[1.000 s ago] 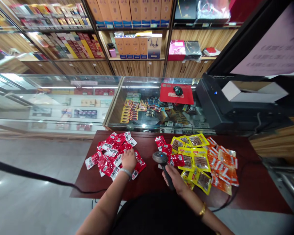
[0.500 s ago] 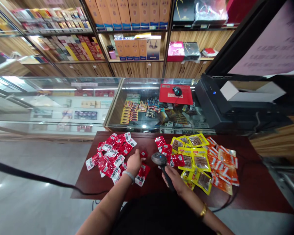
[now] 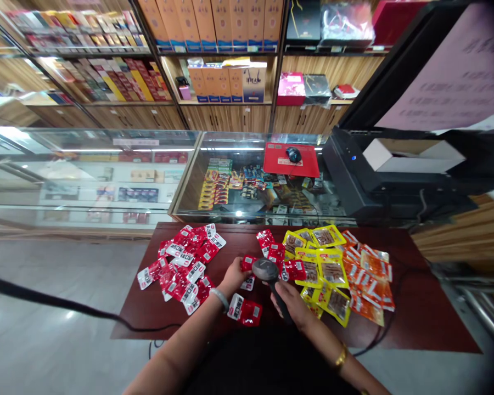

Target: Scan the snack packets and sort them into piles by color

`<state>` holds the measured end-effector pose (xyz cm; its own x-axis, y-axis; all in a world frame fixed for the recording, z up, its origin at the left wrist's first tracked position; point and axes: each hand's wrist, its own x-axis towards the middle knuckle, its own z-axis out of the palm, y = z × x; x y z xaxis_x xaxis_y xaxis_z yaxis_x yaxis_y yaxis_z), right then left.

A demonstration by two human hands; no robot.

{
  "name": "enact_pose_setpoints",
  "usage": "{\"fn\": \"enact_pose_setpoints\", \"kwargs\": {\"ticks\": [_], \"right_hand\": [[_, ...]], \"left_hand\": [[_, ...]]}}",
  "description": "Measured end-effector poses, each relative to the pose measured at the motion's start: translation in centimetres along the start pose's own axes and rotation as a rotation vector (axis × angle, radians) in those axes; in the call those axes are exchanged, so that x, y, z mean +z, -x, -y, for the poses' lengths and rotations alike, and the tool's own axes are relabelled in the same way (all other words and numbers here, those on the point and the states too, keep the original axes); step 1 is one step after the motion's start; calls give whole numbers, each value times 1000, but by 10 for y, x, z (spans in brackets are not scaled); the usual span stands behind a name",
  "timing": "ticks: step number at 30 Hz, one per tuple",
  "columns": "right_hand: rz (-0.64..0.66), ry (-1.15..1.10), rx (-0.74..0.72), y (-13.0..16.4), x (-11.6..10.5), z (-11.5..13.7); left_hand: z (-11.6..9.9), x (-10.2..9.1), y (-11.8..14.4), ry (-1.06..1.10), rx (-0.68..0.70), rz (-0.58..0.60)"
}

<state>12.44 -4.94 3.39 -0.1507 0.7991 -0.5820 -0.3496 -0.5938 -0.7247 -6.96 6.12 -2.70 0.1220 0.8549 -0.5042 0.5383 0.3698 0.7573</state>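
My left hand [image 3: 231, 276] holds a small red snack packet [image 3: 247, 264] right under the head of a black barcode scanner [image 3: 267, 272]. My right hand [image 3: 293, 305] grips the scanner's handle. A pile of red packets [image 3: 185, 263] lies on the dark red table [image 3: 411, 323] to the left of my left hand. One red packet [image 3: 245, 311] lies apart near the table's front edge. Yellow packets [image 3: 321, 263] and orange packets [image 3: 368, 277] spread to the right of the scanner.
A glass display counter [image 3: 247, 181] runs behind the table, with a red mouse pad [image 3: 290, 161] and a mouse on it. A black machine [image 3: 379, 175] stands at the right. Shelves of boxes fill the back wall. A black cable [image 3: 66, 307] crosses the floor at left.
My left hand left the red pile and carried one red packet to the right, under the scanner head. Another red packet slid toward the table's front edge. The scanner stayed put.
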Motion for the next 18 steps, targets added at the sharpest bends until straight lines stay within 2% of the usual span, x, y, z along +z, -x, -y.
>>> {"fn": "enact_pose_setpoints", "kwargs": {"ticks": [3,4,7,9,11,14,16,18], "right_hand": [[-10,4,15,3,-1,0],[-5,2,18,4,0,1],[19,-13,17,8,1,4],[25,-23,10,10,1,5],[18,-30,4,10,-1,4],[19,-32,2,9,-3,1],[23,-35,5,8,-3,-1],[22,-43,14,7,-2,-1]], "left_hand": [[-10,7,2,130,-71,-17],[-14,12,3,232,-61,25],[-31,29,4,578,41,283],[-37,33,3,622,83,376],[-37,27,4,436,115,336],[-23,3,16,-194,202,253],[-8,-11,31,-651,296,251],[6,-17,48,-925,413,280]]}}
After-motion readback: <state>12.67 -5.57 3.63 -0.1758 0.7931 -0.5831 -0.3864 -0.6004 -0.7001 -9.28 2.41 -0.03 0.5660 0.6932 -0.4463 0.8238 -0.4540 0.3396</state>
